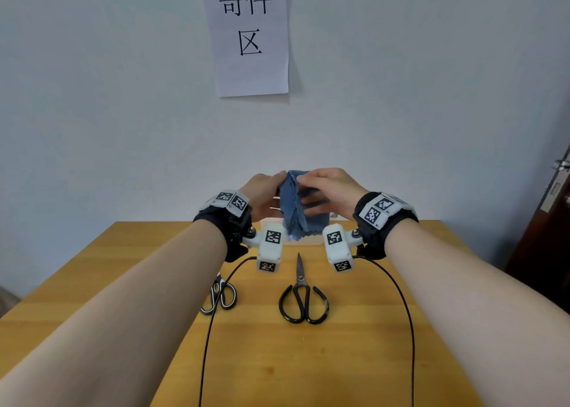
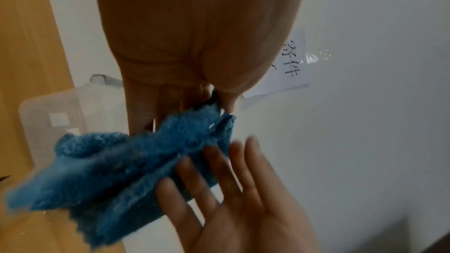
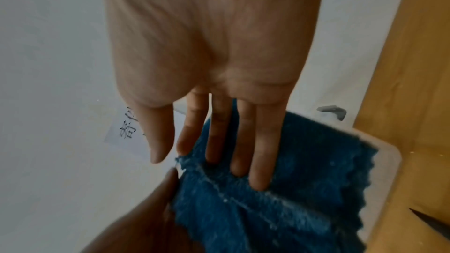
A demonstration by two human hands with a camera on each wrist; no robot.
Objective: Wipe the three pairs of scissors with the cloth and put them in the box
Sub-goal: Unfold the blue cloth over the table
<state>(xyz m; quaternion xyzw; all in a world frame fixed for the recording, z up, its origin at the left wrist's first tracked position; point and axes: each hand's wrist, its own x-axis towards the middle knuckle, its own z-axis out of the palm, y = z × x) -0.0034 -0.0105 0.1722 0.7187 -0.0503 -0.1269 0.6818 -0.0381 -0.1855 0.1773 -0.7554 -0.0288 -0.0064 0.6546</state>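
Both hands are raised over the back of the table with a blue cloth [image 1: 293,209] between them. My left hand [image 1: 263,189] pinches the cloth's [image 2: 121,170] top edge between thumb and fingers. My right hand [image 1: 327,191] lies against the cloth [image 3: 292,189] with straight fingers [image 3: 260,157] and its thumb clear. Black-handled scissors [image 1: 303,297] lie shut at the table's middle. A black-and-white-handled pair [image 1: 220,295] lies to the left, partly behind a cable. No third pair shows. The clear plastic box [image 2: 48,114] stands under the cloth against the wall.
The wooden table [image 1: 354,360] runs up to a white wall that carries a paper sign [image 1: 249,33]. Two black cables [image 1: 407,329] hang from the wrist cameras down across the table. A dark door [image 1: 549,221] stands at the right.
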